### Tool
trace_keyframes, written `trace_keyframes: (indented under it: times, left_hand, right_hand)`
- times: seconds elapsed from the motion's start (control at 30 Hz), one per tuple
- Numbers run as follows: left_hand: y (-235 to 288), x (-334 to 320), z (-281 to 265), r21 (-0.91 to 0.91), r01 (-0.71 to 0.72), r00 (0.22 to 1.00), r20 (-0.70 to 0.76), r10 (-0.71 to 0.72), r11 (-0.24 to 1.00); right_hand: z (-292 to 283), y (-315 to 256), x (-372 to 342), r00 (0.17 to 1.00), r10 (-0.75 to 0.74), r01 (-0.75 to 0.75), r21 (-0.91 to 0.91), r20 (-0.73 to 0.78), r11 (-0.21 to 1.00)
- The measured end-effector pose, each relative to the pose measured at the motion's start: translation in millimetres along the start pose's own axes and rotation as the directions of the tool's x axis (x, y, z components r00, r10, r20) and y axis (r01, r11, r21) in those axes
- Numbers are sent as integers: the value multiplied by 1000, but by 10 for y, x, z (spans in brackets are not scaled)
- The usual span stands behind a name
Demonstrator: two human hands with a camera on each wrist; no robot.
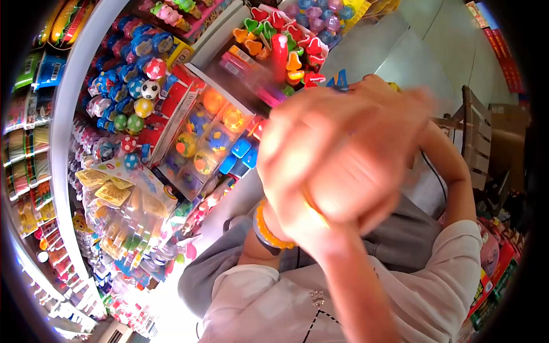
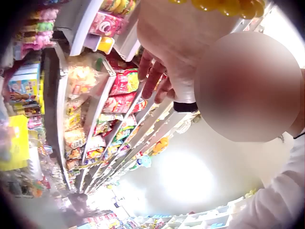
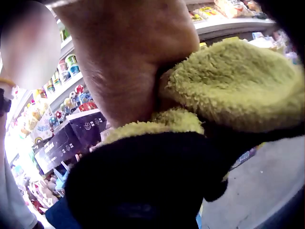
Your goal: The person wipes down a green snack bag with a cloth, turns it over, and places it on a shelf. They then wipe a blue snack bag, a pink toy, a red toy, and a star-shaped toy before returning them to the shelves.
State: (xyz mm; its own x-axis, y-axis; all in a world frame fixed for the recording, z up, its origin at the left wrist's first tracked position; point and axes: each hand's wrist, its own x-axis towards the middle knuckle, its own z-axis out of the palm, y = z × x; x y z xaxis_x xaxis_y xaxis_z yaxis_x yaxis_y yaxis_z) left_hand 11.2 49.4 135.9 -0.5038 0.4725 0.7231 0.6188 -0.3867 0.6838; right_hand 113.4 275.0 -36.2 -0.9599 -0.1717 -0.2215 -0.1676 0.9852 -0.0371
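Close to the head camera, blurred hands and forearms overlap; which belongs to which arm is partly unclear. In the left wrist view, my left hand (image 2: 167, 52) hangs with loosely bent fingers and nothing visible in them, below a yellow beaded bracelet (image 2: 224, 5). A black piece (image 2: 185, 107) lies by its thumb. The right wrist view shows my right hand (image 3: 128, 57) from the wrist, against fuzzy yellow-green material (image 3: 233, 86) and dark fuzzy material (image 3: 138, 176). Its fingers are hidden there, so whether it grips the material cannot be told.
Crowded toy shelves stand at the left, with a compartment box of coloured balls (image 1: 203, 137) beside the lap. Colourful clips (image 1: 286, 40) fill a bin ahead. A wooden slatted piece (image 1: 476, 134) and a cardboard box (image 1: 509, 123) are at the right, beside grey floor tiles (image 1: 429, 46).
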Motion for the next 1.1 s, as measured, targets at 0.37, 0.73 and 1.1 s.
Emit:
trace_keyframes:
  times: [0.37,0.73,1.1]
  left_hand:
    - [-697,-597,-259,224,330,792,463,-398,917]
    - [-565,-707,-9,-366,921,382,791,-478,129]
    - [-850,-931,-14,-592,757,552,351,-756,278]
  right_hand:
    - [-1747,-189,-458,883,-432,470,337,-184,816]
    - [-1548,-167,-169,822,271,418,854,-500,309]
    - [-1726,107,-256,149,725,480,690,-672,541]
